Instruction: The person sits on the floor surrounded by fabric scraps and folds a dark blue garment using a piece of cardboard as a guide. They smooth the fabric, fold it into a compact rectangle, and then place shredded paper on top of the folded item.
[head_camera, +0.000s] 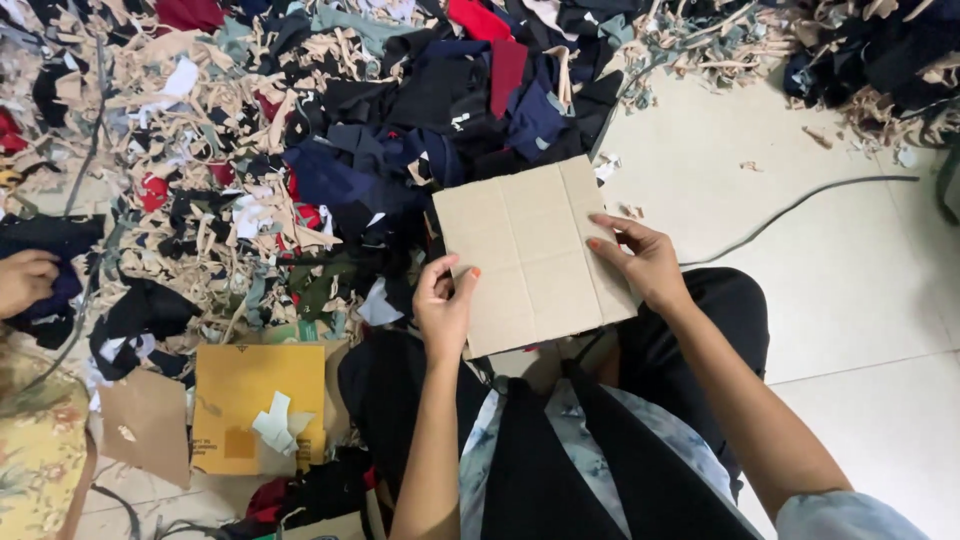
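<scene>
— Plain brown corrugated board: a flat, creased square cardboard sheet sits at the centre of the frame, matte, with fold lines crossing it. Who holds it?

— Both of the person's hands. The left hand pinches the lower left edge, thumb on top and fingers behind. The right hand grasps the right edge, fingers spread flat on the face.

— Which way does it lie?

— Tilted a little anticlockwise, its top edge rising toward the upper right. It is close to square, so I cannot tell a long axis. It is held above the lap, over black cloth.

— What surrounds it?

— Above and to the left, a ragged heap of fabric scraps, beige strips mixed with navy, black and red pieces, soft and crumpled. The sheet's upper left corner overlaps that heap. At lower left lies a yellow-brown flattened cardboard box with white scraps on it, well apart from the sheet.

— Any open room?

— To the right: smooth pale floor tiles, crossed by a thin dark cable. At the left edge of the frame another person's hand rests on dark cloth.
</scene>
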